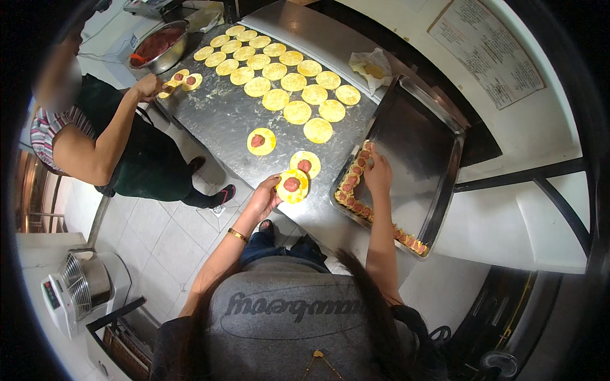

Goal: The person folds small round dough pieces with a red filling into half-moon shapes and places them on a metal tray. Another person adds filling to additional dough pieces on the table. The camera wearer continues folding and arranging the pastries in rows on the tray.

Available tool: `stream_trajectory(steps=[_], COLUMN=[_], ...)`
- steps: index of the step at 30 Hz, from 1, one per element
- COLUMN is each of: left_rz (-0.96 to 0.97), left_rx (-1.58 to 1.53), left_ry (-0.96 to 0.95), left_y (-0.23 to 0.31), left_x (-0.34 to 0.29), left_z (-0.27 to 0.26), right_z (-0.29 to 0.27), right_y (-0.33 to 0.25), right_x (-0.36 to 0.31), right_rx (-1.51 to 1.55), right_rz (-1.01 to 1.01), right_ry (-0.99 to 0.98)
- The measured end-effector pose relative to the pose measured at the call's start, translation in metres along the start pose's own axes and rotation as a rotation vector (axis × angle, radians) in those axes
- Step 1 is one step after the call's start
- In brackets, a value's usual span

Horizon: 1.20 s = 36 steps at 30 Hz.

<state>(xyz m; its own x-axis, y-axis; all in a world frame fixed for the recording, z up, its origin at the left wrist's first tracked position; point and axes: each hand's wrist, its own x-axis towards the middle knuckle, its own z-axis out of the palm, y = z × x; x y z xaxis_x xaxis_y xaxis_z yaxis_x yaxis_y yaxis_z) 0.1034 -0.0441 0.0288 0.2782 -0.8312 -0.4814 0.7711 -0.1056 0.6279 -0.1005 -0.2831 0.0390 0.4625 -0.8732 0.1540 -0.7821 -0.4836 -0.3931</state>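
My left hand [264,194] grips the edge of a flat yellow dough wrapper [295,197] with a ball of reddish minced filling in its middle. Just beyond it lies another topped wrapper [305,156], partly overlapped by the held one. A third topped wrapper [266,145] rests farther left on the steel worktable [222,114]. Over the metal baking tray [416,149], my right hand [379,173] reaches down with its fingers closed on a small filled dumpling at the far end of a row. Open-topped dumplings [348,188] line the tray's left and near sides.
Several plain wrappers [275,71] lie in rows across the table. A co-worker [121,140] at the left handles topped wrappers [189,80] beside a steel bowl of filling [166,52]. Crumpled paper [372,66] sits beyond the tray. A mixer [86,286] stands lower left.
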Motion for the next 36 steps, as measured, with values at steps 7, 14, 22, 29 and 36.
stream_trajectory(steps=[7, 14, 22, 29, 36], left_rz=[0.135, 0.18, 0.435, 0.219, 0.309], left_rx=[-0.188, 0.224, 0.892, 0.754, 0.357], left_ry=[0.023, 0.175, 0.274, 0.12, 0.106], left_y=[0.008, -0.027, -0.033, -0.018, -0.023], left_x=[-0.006, 0.0, 0.001, 0.007, 0.003], left_z=[0.019, -0.015, -0.03, -0.032, -0.029], right_z=[0.017, 0.078, 0.081, 0.091, 0.067], right_y=[-0.072, -0.114, -0.109, -0.11, -0.133], right_x=[-0.052, -0.103, -0.112, -0.116, -0.108], right_rx=[1.055, 1.396, 1.226, 1.256, 1.457], right_rz=[0.255, 0.54, 0.537, 0.421, 0.404], right_ry=[-0.292, -0.356, -0.361, -0.363, -0.238])
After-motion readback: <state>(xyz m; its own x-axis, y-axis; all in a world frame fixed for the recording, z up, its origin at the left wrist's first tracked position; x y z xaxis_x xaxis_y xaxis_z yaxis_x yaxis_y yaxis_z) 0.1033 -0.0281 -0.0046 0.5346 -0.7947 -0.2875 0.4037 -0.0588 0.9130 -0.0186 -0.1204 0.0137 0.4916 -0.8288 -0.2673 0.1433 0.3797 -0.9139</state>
